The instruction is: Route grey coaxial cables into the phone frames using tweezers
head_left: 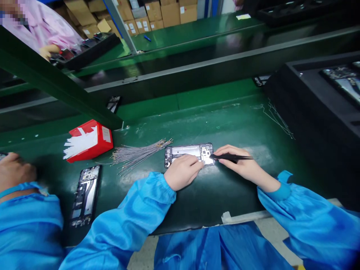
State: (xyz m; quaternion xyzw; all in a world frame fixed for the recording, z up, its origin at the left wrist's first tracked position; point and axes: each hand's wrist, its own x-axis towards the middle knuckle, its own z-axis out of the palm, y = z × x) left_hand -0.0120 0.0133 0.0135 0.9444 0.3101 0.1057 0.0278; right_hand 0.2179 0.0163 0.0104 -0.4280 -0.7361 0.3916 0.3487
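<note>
An opened smartphone (pixel 185 150) lies flat and lengthwise in front of me, its inner boards and metal plate exposed. My left hand (pixel 182 171) rests over the phone's near edge, fingers curled and pressing it against the bench. Black tweezers (pixel 239 156) are pinched in my right hand (pixel 242 165), their tips down at the phone's right end, over the bright board area. Whether the tips grip anything is too small to tell. Left of the phone, almost touching it, lies a bundle of thin grey cables (pixel 137 153) with brassy ends.
Another opened phone (pixel 86 197) and a red box (pixel 104 144) of white strips lie left. A co-worker's hand (pixel 17 172) is at the far left. A black tray (pixel 309 97) holding phones stands right, near loose wires (pixel 277 120). A green post (pixel 64 82) rises behind the box.
</note>
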